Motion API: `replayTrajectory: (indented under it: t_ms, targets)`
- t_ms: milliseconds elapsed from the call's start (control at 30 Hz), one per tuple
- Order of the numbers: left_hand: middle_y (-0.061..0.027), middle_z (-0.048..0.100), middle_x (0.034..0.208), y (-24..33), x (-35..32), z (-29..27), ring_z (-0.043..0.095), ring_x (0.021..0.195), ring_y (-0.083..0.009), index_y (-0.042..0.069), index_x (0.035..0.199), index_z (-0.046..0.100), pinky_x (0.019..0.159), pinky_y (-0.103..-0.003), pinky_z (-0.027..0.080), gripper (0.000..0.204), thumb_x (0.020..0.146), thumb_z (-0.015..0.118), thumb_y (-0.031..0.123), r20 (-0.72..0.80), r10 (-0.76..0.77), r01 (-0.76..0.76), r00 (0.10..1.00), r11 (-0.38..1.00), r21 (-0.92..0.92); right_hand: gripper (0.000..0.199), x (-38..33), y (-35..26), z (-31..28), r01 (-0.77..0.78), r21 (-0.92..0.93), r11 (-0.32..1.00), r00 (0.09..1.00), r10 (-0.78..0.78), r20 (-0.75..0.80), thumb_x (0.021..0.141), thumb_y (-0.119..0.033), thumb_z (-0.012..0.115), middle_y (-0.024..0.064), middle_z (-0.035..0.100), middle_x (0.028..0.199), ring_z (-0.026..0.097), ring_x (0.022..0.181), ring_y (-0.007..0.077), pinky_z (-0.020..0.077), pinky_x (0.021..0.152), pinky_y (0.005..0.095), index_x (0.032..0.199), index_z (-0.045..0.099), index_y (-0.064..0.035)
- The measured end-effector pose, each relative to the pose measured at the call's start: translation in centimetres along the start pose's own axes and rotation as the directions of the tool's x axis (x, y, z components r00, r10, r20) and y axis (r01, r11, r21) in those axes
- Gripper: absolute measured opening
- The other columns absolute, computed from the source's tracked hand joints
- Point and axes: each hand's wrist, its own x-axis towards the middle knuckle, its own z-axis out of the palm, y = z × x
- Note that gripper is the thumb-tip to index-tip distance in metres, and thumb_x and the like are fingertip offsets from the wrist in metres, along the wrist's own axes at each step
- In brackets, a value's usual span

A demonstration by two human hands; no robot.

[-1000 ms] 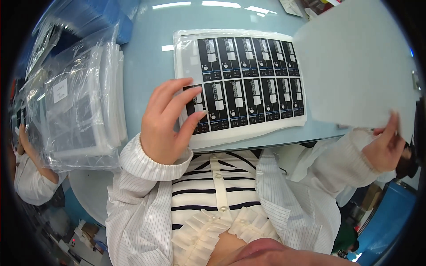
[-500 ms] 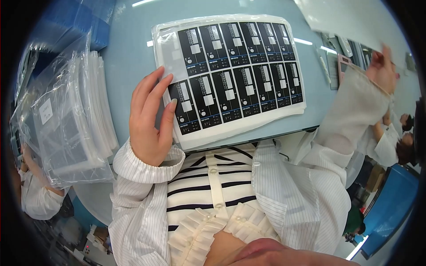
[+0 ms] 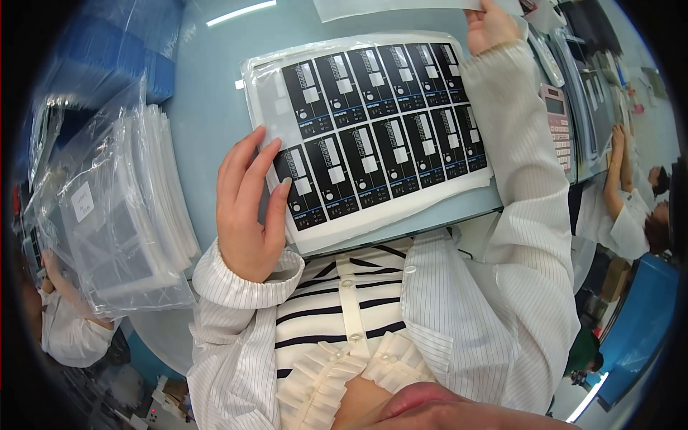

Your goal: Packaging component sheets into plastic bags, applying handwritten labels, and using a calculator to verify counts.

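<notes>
On the table lies a stack of label sheets (image 3: pixel 380 125), the top one printed with two rows of black labels with white patches and thin blue lines. At its left end one label place is bare white. My left hand (image 3: pixel 251 201) rests at the stack's left edge, fingers apart, fingertips touching the sheet's margin. Beyond the stack, at the far right, my right hand (image 3: pixel 493 29) pinches the near right edge of a white sheet (image 3: pixel 401 7). The rest of that sheet runs out of the picture at the top.
Clear plastic bags of white sheets (image 3: pixel 122 222) are piled on the left, with blue stacked sheets (image 3: pixel 115 50) behind. A pink calculator (image 3: pixel 555 129) stands right of my right sleeve. Other people (image 3: pixel 623 201) work at both sides. The table edge runs just below the stack.
My right hand has swung inward from the far right, carrying the white sheet leftward over the table's far side. My left hand stays at the stack's edge.
</notes>
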Motion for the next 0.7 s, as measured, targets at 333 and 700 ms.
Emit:
replayTrajectory:
  t_ms: [333,700]
  targets:
    - [-0.0206,0.05,0.135,0.3,0.5,0.1,0.047,0.125,-0.0377,-0.002,0.125,0.055,0.105,-0.043,0.038,0.043,0.082,0.059,-0.003,0.032,0.001,-0.001,0.999,1.0,-0.002,0.05,-0.1,-2.4,-2.0,-0.281,-0.311,0.908,0.814,0.398,0.423,0.094,-0.006,0.057,0.0168,0.049,0.134,0.054,0.117,0.0349,0.0468,0.1,0.0435,0.14,0.038,-0.0077]
    - [-0.0208,0.048,0.138,1.1,0.9,-0.2,0.046,0.127,-0.0373,-0.004,0.127,0.054,0.106,-0.043,0.036,0.043,0.084,0.055,-0.004,0.091,-0.029,0.031,0.995,0.999,-0.024,0.063,-7.1,-20.0,-20.6,0.245,-0.796,0.554,0.967,-0.204,0.156,0.092,-0.017,0.064,0.0236,0.045,0.14,0.043,0.132,0.0326,0.032,0.111,0.0411,0.143,0.031,0.0028]
